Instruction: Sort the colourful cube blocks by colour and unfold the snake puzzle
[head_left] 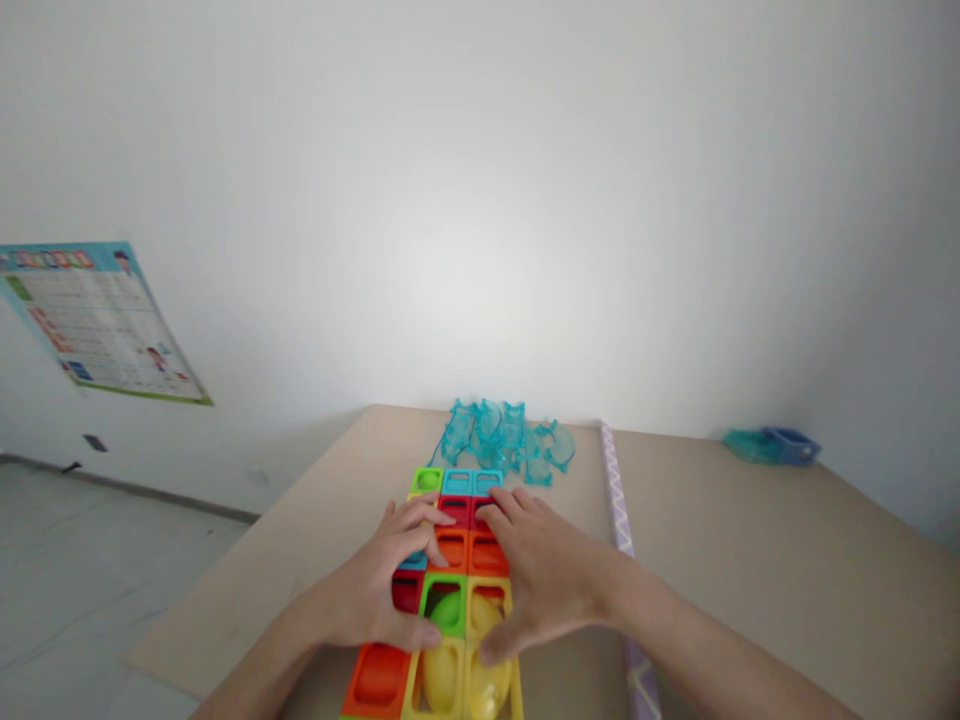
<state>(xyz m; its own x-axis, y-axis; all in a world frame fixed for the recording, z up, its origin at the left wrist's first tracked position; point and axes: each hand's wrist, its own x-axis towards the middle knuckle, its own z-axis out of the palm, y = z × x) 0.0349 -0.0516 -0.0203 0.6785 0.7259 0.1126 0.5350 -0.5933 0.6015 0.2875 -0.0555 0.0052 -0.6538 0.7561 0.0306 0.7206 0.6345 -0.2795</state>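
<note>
Square-framed plastic blocks (pixel 451 548) in red, orange, yellow, green and blue lie joined in rows, running away from me. My left hand (pixel 373 582) rests over their left side, its fingertips on the red and orange blocks and its thumb near the green one. From the right, my right hand (pixel 551 570) grips the same blocks, fingers at the red row and thumb on a yellow block (pixel 489 685). Both hands have curled, parted fingers that hide some of the blocks. Rounded yellow and green shapes show inside the nearer frames.
Several translucent turquoise plastic pieces (pixel 495 440) lie heaped behind the blocks, by the wall. A lavender zigzag-patterned strip (pixel 618 500) runs along the table (pixel 720 560) to the right. A small blue basket (pixel 792 446) stands at the far right beside teal pieces (pixel 750 446). A poster (pixel 97 325) hangs left.
</note>
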